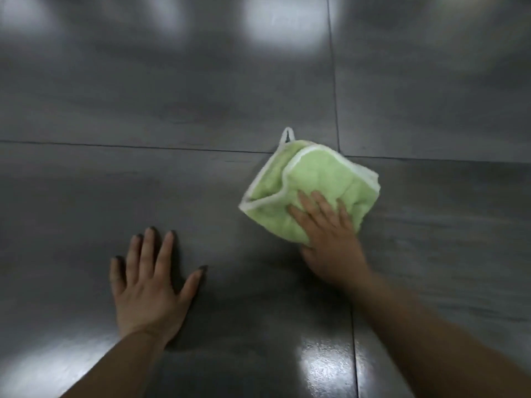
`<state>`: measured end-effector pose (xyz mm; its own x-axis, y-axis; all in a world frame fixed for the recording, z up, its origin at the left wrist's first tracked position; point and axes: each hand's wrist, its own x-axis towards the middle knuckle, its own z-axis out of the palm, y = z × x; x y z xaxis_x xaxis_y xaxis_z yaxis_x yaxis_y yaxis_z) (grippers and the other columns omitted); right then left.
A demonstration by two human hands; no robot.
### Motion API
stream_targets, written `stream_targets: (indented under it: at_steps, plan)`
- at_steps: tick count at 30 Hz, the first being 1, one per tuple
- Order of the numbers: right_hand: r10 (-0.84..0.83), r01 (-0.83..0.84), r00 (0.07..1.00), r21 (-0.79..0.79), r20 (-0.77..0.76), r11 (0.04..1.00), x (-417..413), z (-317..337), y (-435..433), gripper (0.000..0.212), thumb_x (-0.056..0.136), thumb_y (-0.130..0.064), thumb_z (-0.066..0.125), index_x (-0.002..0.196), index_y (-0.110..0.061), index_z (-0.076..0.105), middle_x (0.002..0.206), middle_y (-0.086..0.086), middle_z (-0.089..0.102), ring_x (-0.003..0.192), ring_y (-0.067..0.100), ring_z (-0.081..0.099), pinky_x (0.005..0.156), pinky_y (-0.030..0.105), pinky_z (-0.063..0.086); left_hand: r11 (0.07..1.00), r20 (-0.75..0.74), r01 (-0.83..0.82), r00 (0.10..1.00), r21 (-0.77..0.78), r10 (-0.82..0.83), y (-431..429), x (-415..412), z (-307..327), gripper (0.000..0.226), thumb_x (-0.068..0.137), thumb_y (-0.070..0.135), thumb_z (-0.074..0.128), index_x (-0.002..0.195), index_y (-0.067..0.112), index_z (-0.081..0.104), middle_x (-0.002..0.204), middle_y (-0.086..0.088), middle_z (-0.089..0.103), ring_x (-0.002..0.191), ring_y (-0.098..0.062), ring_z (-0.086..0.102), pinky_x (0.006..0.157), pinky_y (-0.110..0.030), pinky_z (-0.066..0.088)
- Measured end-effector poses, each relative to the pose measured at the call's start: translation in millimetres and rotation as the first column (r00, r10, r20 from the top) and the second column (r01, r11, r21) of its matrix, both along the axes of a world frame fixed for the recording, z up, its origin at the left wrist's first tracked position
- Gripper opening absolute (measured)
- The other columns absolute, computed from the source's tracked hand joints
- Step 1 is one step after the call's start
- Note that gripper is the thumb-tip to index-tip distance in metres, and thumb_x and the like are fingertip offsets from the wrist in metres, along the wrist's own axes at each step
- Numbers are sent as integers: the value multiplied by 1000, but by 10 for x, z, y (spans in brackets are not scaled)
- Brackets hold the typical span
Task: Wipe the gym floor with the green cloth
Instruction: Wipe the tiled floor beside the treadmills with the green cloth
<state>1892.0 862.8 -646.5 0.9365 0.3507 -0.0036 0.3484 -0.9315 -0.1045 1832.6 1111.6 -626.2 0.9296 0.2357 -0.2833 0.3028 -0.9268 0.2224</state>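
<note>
While the left hand (146, 285) lies flat on the dark grey gym floor (172, 110), palm down, its fingers (149, 248) spread and holding nothing, the right hand (327, 234) presses down on the green cloth (313, 185). The right fingers (321, 205) lie extended on top of the cloth's near edge, released rather than clenched, pinning it against the floor. The cloth is folded over itself, with white trim along its edges and a small white hanging loop (288, 135) at its far corner. It sits just where two tile seams (334, 81) cross, to the right of centre, well apart from the left hand. Bright light reflections (283, 24) shine on the glossy tiles.
</note>
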Motion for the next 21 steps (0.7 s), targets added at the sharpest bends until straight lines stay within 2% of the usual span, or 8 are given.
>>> stream_targets:
  at_steps: [3, 6, 8, 11, 14, 17, 19, 21]
  plan:
    - [-250, 251, 968, 29, -36, 968, 315, 123, -701, 69, 70, -36, 29, 134, -13, 35, 138, 24, 45, 133, 28, 25, 113, 49, 7, 999, -38, 3, 999, -41, -5, 51, -6, -37, 80, 81, 69, 2, 132, 18, 38, 139, -16, 46, 130, -21, 20, 109, -17, -19]
    - [-729, 741, 671, 81, -137, 667, 757, 207, -600, 80, 70, -42, 19, 145, -12, 23, 155, 12, 15, 144, 28, 7, 114, 52, 0, 999, -43, 1, 999, -51, -4, 73, -2, -59, 74, 83, 65, 1, 131, 20, 34, 136, -15, 50, 129, -23, 22, 112, -22, -16]
    - [-825, 844, 532, 42, -190, 535, 1080, 212, -140, 69, 82, -37, 23, 147, -15, 16, 157, 7, 6, 144, 26, 0, 115, 52, -4, 999, -43, 12, 999, -51, -15, 93, -13, -70, 73, 84, 64, 1, 131, 20, 34, 136, -13, 50, 129, -24, 22, 113, -24, -15]
    - [-671, 698, 707, 64, -224, 713, 1420, 161, 708, 59, 94, -26, 36, 147, -19, 12, 158, 4, 1, 144, 26, -4, 114, 50, -6, 999, -23, 13, 1000, -50, -14, 107, -20, -101, 73, 84, 64, 2, 131, 19, 35, 136, -10, 49, 134, -22, 11, 114, -26, -14]
    - [-203, 236, 945, 104, -256, 966, 1248, 175, 1570, 62, 92, -26, 40, 147, -24, 10, 158, -1, -2, 144, 22, -7, 115, 46, -10, 999, 0, 14, 1000, -38, -14, 126, -26, -131, 71, 84, 63, 1, 132, 21, 32, 142, -5, 39, 137, -12, -1, 114, -27, -15]
    - [172, -147, 965, 134, -200, 980, 1003, 146, 1560, 60, 89, -26, 42, 145, -25, 21, 157, -3, 9, 145, 18, 3, 114, 37, -11, 999, -5, 32, 999, -21, -32, 122, -4, -112, 64, 88, 55, 1, 131, 19, 34, 137, -11, 49, 136, -22, 14, 114, -28, -13]
    - [198, -186, 976, 124, -90, 975, 937, 122, 1108, 60, 77, -27, 39, 135, -17, 44, 147, 6, 38, 138, 26, 31, 111, 36, 4, 999, 11, 38, 999, -4, -38, 133, -19, -111, 62, 90, 50, 0, 130, 19, 34, 134, -12, 52, 128, -23, 25, 113, -30, -9]
    - [21, -10, 996, 119, -86, 993, 801, 113, 517, 71, 67, -33, 30, 130, -8, 49, 142, 15, 43, 135, 32, 33, 112, 42, 10, 999, 19, 36, 999, 13, -37, 135, -25, -123, 60, 91, 48, 0, 131, 19, 34, 134, -12, 52, 127, -23, 26, 111, -34, -3]
